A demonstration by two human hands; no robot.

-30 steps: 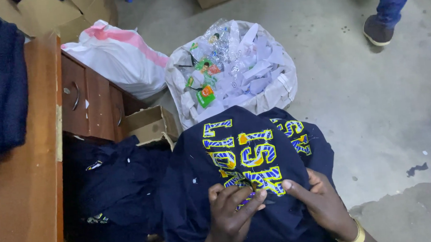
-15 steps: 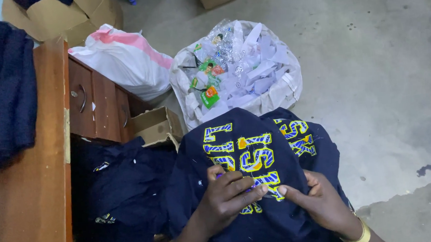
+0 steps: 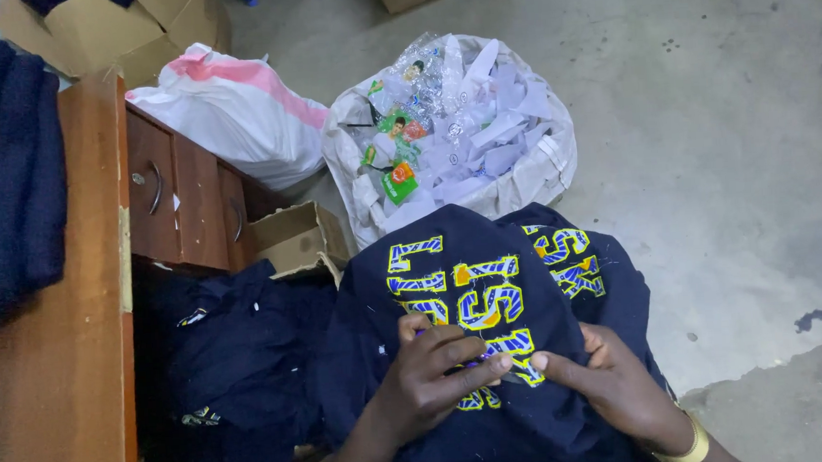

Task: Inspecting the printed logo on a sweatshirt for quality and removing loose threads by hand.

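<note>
Both hands pinch embroidered cloth, lower centre.
Left hand [image 3: 429, 377] and right hand [image 3: 611, 385] pinching the navy blue fabric garment with yellow stitched letters [image 3: 477, 294]; better keep it taut.

We see dim, cool, even light; the concrete floor [image 3: 710, 146] looks brightest at upper right. The navy garment [image 3: 456, 352] swallows detail. Focus is fair, with slight softness throughout.

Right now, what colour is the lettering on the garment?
Yellow with blue stripes, on the navy garment; only the head view shows it.
</note>
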